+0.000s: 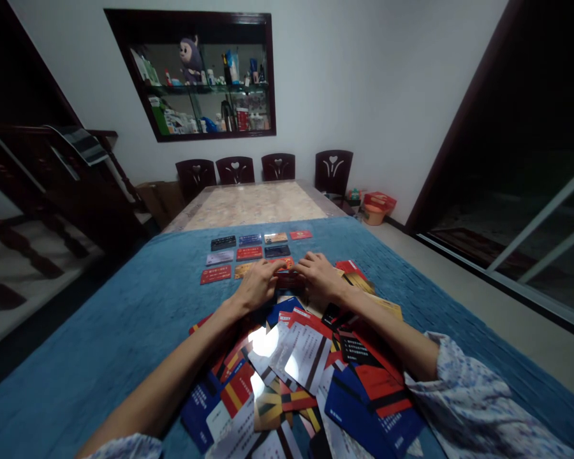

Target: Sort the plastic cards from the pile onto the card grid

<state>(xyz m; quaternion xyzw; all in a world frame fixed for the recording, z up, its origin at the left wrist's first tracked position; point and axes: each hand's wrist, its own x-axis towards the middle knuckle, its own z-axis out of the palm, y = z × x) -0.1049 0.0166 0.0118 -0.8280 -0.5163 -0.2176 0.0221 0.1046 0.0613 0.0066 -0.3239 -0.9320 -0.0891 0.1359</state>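
Note:
My left hand point(254, 285) and my right hand point(321, 275) meet at the far edge of a loose heap of cards. Between their fingertips is a red card point(287, 262), both hands closed on its sides. Below it, in the shadow of my fingers, lies something dark red that I cannot make out. Just beyond, cards lie in rows, among them a black card point(223, 243), a silver card point(220, 257) and a red card with white print point(215, 274). Nearer to me, the heap spreads under my forearms, with white cards point(307, 356) and blue cards point(351, 408) overlapping on top.
A blue cloth point(138, 306) covers the near part of the long table, whose pale top point(263, 203) shows beyond. Dark chairs point(333, 171) stand around the far end. A red bag point(380, 203) sits on the floor at the right; a stair railing point(38, 191) is at the left.

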